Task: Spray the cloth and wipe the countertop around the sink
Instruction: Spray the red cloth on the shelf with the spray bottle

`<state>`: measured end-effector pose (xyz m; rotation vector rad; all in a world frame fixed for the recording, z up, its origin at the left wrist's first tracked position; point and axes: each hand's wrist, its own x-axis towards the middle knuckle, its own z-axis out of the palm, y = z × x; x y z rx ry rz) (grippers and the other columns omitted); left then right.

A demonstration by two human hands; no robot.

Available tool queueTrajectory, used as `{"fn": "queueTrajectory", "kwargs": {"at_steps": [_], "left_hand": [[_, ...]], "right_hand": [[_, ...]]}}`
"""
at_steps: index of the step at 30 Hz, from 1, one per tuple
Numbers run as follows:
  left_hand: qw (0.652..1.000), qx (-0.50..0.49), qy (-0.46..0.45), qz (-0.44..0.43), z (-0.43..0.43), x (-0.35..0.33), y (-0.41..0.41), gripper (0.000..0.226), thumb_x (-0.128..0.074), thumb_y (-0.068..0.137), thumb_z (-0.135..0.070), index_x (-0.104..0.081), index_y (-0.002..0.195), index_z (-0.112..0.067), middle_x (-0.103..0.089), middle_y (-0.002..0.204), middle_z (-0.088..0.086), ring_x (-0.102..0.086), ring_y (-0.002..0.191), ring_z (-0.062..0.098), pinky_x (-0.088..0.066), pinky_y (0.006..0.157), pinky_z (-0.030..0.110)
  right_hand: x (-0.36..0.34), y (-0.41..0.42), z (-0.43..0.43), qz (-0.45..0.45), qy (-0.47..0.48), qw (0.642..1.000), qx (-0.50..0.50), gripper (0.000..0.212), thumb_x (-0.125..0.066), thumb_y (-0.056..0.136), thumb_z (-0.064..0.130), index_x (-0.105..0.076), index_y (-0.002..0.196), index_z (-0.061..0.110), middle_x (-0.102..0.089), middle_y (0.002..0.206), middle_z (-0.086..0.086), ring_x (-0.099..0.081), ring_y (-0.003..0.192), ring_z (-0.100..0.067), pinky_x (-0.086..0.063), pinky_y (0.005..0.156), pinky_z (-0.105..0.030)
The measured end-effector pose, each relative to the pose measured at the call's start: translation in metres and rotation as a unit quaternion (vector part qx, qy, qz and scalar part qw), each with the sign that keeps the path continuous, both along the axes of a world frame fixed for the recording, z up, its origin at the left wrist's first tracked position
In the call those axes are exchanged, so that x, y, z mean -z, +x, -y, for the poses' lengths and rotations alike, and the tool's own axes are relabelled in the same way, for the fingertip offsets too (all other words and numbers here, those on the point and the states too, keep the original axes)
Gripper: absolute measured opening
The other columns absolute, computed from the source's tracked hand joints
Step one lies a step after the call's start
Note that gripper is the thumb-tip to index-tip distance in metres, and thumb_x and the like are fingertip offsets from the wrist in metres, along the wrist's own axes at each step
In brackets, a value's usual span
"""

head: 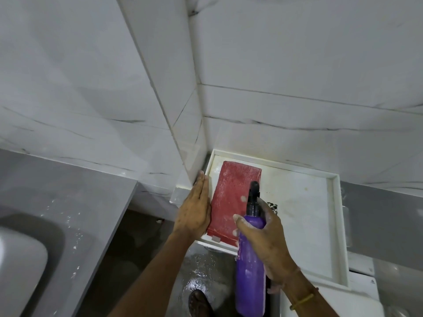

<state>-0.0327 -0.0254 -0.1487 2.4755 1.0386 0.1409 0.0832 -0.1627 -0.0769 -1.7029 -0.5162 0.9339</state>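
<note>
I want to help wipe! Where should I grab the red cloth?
Pinch the red cloth at its near short edge, coming from the front. It lies flat and folded in the white tray, the left hand covers its left side, and that end reaches the tray's front edge.

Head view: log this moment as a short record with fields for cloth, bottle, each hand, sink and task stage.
cloth: red cloth, folded, flat on white tray
bottle: purple bottle, black nozzle over the cloth
right hand: right hand gripping the bottle's neck
left hand: left hand flat, at the cloth's left edge
sink: sink at far left, in grey countertop
stage: spraying; wiping not begun
</note>
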Motion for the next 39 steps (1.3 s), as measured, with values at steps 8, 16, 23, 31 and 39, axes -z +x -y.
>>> {"fn": "queueTrajectory", "kwargs": {"at_steps": [8, 16, 23, 31, 39], "left_hand": [[1.0, -0.006, 0.0, 0.001, 0.0, 0.0, 0.001, 0.063, -0.024, 0.099, -0.037, 0.018, 0.144, -0.019, 0.018, 0.158, 0.002, 0.012, 0.142, 0.009, -0.007, 0.118, 0.03], [1.0, 0.0, 0.0, 0.002, 0.001, -0.003, 0.001, 0.065, -0.028, 0.1, -0.031, 0.01, 0.148, -0.01, 0.013, 0.16, 0.009, 0.009, 0.147, 0.015, -0.007, 0.121, 0.032], [1.0, 0.004, -0.003, -0.001, 0.003, -0.008, 0.0, 0.067, -0.028, 0.099, -0.036, 0.009, 0.148, -0.009, 0.011, 0.161, 0.011, 0.007, 0.148, 0.018, -0.011, 0.123, 0.035], [1.0, 0.002, -0.011, -0.014, 0.003, -0.012, 0.001, 0.07, -0.029, 0.097, -0.038, 0.01, 0.148, -0.008, 0.011, 0.161, 0.011, 0.007, 0.148, 0.019, -0.011, 0.123, 0.037], [1.0, 0.005, -0.018, -0.014, 0.002, -0.013, 0.002, 0.085, -0.005, 0.083, -0.063, 0.011, 0.147, -0.01, 0.012, 0.161, 0.01, 0.008, 0.148, 0.018, -0.012, 0.123, 0.037]], "right_hand": [[-0.002, -0.004, -0.003, -0.053, -0.005, 0.998, -0.019, 0.033, -0.075, 0.077, 0.024, -0.061, 0.105, 0.033, -0.067, 0.099, 0.003, -0.072, 0.076, -0.022, -0.062, 0.067, -0.032], [-0.007, -0.008, -0.006, -0.084, -0.02, 0.995, -0.049, 0.035, -0.074, 0.078, 0.025, -0.06, 0.109, 0.031, -0.064, 0.101, 0.0, -0.072, 0.078, -0.022, -0.062, 0.072, -0.037], [-0.014, -0.012, -0.013, -0.09, -0.008, 0.994, -0.053, 0.023, -0.072, 0.079, 0.024, -0.06, 0.094, 0.037, -0.066, 0.099, -0.001, -0.072, 0.077, -0.022, -0.061, 0.065, -0.028], [-0.017, -0.01, -0.015, -0.069, -0.021, 0.996, -0.042, 0.023, -0.071, 0.08, 0.024, -0.058, 0.092, 0.037, -0.064, 0.093, 0.001, -0.069, 0.078, -0.02, -0.061, 0.069, -0.031], [-0.019, -0.009, -0.018, -0.111, -0.017, 0.992, -0.049, 0.02, -0.072, 0.08, 0.019, -0.062, 0.096, 0.026, -0.067, 0.085, 0.001, -0.07, 0.056, -0.016, -0.055, 0.051, -0.02]]}}
